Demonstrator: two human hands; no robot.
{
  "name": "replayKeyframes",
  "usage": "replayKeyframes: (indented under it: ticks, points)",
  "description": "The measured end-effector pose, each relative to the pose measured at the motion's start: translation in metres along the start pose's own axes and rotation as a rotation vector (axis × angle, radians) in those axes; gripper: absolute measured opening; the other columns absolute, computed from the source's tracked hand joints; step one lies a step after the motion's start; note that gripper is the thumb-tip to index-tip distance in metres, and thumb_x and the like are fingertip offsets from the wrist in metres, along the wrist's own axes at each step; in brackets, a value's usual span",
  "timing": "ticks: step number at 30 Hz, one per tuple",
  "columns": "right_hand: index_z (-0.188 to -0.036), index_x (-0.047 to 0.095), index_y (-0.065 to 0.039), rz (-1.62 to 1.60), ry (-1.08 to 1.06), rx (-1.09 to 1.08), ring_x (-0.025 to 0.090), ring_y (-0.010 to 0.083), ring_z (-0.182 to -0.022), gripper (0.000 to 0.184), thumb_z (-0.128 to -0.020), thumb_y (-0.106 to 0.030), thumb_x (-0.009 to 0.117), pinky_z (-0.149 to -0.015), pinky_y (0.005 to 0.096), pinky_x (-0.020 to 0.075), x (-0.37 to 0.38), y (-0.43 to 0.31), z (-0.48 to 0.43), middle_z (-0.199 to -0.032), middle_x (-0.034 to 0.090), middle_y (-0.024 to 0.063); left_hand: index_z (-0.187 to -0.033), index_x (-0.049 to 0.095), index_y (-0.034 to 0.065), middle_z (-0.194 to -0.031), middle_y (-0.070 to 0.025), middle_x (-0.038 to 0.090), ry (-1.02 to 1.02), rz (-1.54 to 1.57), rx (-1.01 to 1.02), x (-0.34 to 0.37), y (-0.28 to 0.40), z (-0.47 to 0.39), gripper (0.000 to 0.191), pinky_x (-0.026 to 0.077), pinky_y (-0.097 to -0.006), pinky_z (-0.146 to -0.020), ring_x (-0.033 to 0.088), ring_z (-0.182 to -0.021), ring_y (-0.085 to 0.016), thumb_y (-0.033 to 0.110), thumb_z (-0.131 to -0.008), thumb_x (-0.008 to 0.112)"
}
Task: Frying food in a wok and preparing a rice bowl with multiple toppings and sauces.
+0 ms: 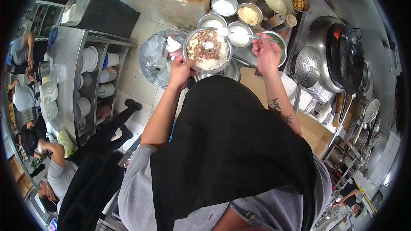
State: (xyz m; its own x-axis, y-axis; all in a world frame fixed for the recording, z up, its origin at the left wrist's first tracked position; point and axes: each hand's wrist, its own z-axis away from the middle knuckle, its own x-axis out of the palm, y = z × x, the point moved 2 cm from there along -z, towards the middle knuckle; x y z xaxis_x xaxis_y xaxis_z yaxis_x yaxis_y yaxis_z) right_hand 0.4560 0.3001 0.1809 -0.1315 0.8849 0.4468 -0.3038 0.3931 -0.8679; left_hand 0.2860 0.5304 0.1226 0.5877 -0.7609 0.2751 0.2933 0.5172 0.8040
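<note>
My left hand (180,71) grips the near-left rim of a steel bowl (231,56). Inside it lie white rice (219,61) and chopped brown meat (201,40), with a small heap of white powder (208,45) on top. My right hand (268,53) pinches the handle of a metal spoon (249,35). White powder sits on the spoon's head, at the bowl's upper right edge. Beneath the spoon's shaft stands a steel container of white granules (239,40). Another container of white seasoning (212,24) stands just behind the bowl.
More steel containers hold white powder (223,7), yellowish powder (248,15) and pale liquid (275,2). Two squeeze bottles (282,21) stand beside them. On the right are a wok (324,25) and a perforated ladle (307,65). A bagged bin (154,59) is at left; other people work beyond the shelving (93,41).
</note>
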Motion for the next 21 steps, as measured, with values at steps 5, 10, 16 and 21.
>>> replayKeyframes:
  ticks: [5,10,16,21]
  points:
    - [-0.099,0.059,0.004,0.237,-0.078,-0.034,0.048,0.0099,-0.054,0.025,-0.096,-0.019,0.052,-0.049,0.0223,0.0376,0.019,0.001,0.012,-0.075,0.063,0.0106,-0.089,0.058,0.002,-0.082,-0.0071,0.064,-0.025,-0.004,0.0,0.008,0.005,-0.002,0.01,0.056,-0.0271,-0.052,0.063,-0.066,-0.014,0.004,-0.079,0.058]
    - [-0.1,0.057,0.003,-0.131,-0.01,0.126,0.048,0.011,-0.058,0.023,-0.095,-0.019,0.052,-0.05,0.0243,0.0389,-0.01,0.008,-0.009,-0.076,0.061,0.0112,-0.088,0.058,0.0022,-0.082,-0.0073,0.064,0.005,0.001,-0.003,0.005,0.003,-0.003,0.009,0.056,-0.0272,-0.052,0.063,-0.066,-0.014,0.003,-0.079,0.058]
    - [-0.095,0.061,0.004,0.612,0.119,-0.314,0.051,0.008,-0.057,0.023,-0.094,-0.018,0.054,-0.052,0.0215,0.0402,-0.061,0.006,-0.037,-0.075,0.064,0.0088,-0.086,0.056,0.0038,-0.083,-0.0079,0.064,0.021,0.018,-0.007,0.004,0.008,0.005,0.007,0.056,-0.0284,-0.054,0.064,-0.068,-0.016,0.001,-0.08,0.056]
    - [-0.094,0.061,0.005,0.417,0.266,-0.377,0.052,0.008,-0.055,0.022,-0.093,-0.016,0.053,-0.051,0.0211,0.0412,-0.06,0.004,-0.081,-0.074,0.066,0.0083,-0.082,0.053,0.0052,-0.081,-0.0086,0.064,0.044,0.007,-0.006,-0.014,0.001,0.009,0.006,0.056,-0.0288,-0.053,0.064,-0.065,-0.016,0.001,-0.08,0.055]
